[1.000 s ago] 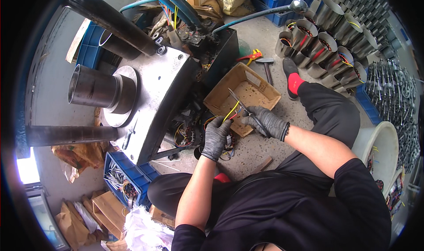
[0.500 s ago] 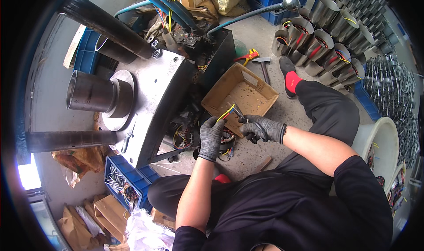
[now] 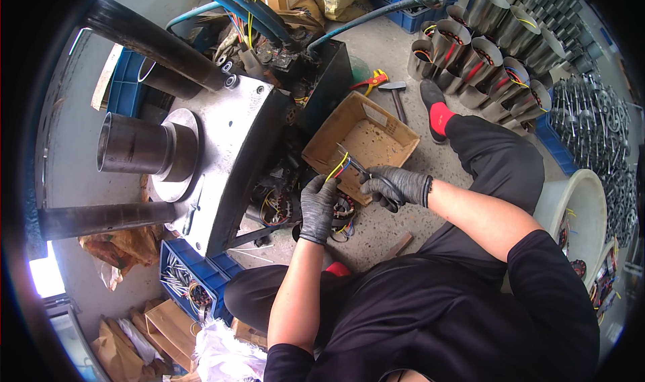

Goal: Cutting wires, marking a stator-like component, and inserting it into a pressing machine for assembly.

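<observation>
My left hand, in a dark grey glove, pinches a few thin wires, yellow, blue and red, whose ends point up and away from me. In my right hand, also gloved, is a pair of scissors with dark looped handles. Its blades reach left to the wire ends, and whether they touch is too small to tell. Both hands are above the near edge of an open cardboard box holding small scraps. A wound stator with coloured leads is partly hidden behind my left hand.
A press with a steel plate and upright cylinder fills the left. Beyond the box lie a hammer and red-yellow pliers. Several metal sleeves stand at right, near a white tub. A blue crate is lower left.
The scissors' blades have shifted left and up, closer to the wire ends. My left hand stays nearly in place, still pinching the wires. The whole view has shifted slightly.
</observation>
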Motion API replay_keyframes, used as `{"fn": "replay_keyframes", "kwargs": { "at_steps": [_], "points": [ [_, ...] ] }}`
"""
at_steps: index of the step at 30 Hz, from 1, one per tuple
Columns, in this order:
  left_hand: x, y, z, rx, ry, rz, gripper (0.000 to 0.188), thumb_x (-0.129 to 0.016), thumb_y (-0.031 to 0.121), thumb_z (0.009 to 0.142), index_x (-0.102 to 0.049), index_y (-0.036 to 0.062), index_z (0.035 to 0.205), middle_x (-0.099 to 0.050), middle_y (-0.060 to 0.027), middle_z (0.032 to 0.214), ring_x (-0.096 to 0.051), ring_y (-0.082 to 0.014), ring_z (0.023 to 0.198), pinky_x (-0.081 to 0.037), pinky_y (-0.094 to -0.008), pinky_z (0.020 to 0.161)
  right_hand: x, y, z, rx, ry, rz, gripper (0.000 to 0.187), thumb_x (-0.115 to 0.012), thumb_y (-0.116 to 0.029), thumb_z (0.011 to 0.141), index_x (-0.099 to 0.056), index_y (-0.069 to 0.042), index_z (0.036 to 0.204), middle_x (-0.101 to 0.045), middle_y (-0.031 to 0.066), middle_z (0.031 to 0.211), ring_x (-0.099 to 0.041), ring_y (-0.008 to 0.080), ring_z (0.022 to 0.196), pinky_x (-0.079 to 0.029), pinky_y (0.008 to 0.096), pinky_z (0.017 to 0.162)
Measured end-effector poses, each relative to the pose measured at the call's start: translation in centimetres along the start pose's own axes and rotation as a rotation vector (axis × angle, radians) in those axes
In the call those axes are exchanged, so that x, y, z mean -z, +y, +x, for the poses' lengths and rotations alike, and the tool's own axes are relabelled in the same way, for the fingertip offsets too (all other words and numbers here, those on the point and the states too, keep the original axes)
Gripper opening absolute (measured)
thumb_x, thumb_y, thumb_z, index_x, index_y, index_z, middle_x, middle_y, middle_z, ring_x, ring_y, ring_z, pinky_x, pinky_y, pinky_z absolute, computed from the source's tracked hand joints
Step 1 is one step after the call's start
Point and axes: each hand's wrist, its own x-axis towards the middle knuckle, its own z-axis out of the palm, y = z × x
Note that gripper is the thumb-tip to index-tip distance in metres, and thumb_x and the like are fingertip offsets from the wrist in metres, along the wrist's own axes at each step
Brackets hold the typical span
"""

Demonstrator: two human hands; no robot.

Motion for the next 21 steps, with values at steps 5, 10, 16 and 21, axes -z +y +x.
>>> {"fn": "replay_keyframes", "kwargs": {
  "at_steps": [5, 10, 16, 21],
  "points": [
    [-1.2, 1.9, -1.0, -0.014, 0.034, -0.013, 0.022, -0.065, 0.020, 0.099, -0.070, -0.0011, 0.105, -0.065, -0.0021, 0.084, -0.060, -0.0086, 0.070, -0.051, -0.0257, 0.064, 0.2, -0.4, -0.4, -0.047, -0.047, -0.017, 0.050, -0.068, -0.035, 0.095, -0.053, -0.002, 0.129, -0.061, 0.0127, 0.082, -0.060, 0.0199, 0.053, -0.051, 0.0365, 0.039],
    [-0.9, 1.6, -0.8, -0.034, 0.030, 0.094, 0.021, -0.064, 0.018, 0.100, -0.071, -0.0014, 0.102, -0.063, 0.0000, 0.078, -0.054, -0.0062, 0.066, -0.045, -0.0251, 0.061, 0.2, -0.3, -0.1, -0.005, -0.036, -0.023, 0.049, -0.067, -0.038, 0.095, -0.054, -0.001, 0.126, -0.061, 0.0140, 0.083, -0.060, 0.0203, 0.053, -0.050, 0.0367, 0.038],
    [-1.0, 1.4, -0.8, -0.105, 0.023, 0.157, 0.020, -0.064, 0.018, 0.100, -0.072, -0.0009, 0.101, -0.060, 0.0023, 0.075, -0.052, -0.0044, 0.067, -0.043, -0.0246, 0.060, 0.3, -0.7, -0.3, 0.036, 0.006, -0.120, 0.038, -0.065, -0.033, 0.096, -0.059, 0.001, 0.112, -0.059, 0.0142, 0.073, -0.055, 0.0226, 0.045, -0.045, 0.0388, 0.034],
    [-1.5, 2.1, -1.0, -0.034, 0.119, -0.039, 0.019, -0.061, 0.016, 0.103, -0.070, 0.0008, 0.110, -0.059, 0.0036, 0.075, -0.051, -0.0036, 0.065, -0.043, -0.0227, 0.058, -0.4, 0.7, -0.1, 0.019, -0.012, 0.000, 0.029, -0.064, -0.027, 0.095, -0.061, 0.001, 0.100, -0.050, 0.0104, 0.054, -0.050, 0.0242, 0.037, -0.040, 0.0400, 0.030]
  ]
}}
